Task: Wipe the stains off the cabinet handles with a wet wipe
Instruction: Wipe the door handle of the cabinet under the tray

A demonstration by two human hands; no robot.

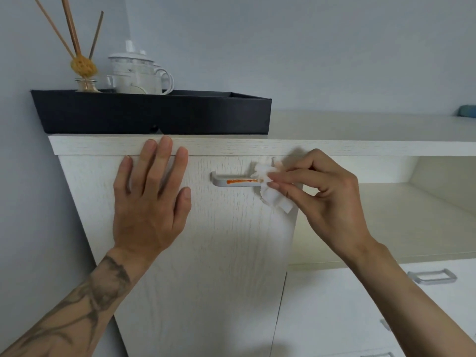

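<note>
Step in hand, wiping the door handle (235, 179): right hand (325, 199) pinches wet wipe (270, 186) against its right end, orange stain (240, 181) along the bar uncleared, left hand (149, 199) flat, fingers straight, on cabinet door (219, 253); next, likely a firm leftward stroke.

Horizontal brushed-silver metal bar handle (222, 182) bears an orange streak (240, 181); crumpled white wet wipe (271, 195) covers its right end.
</note>
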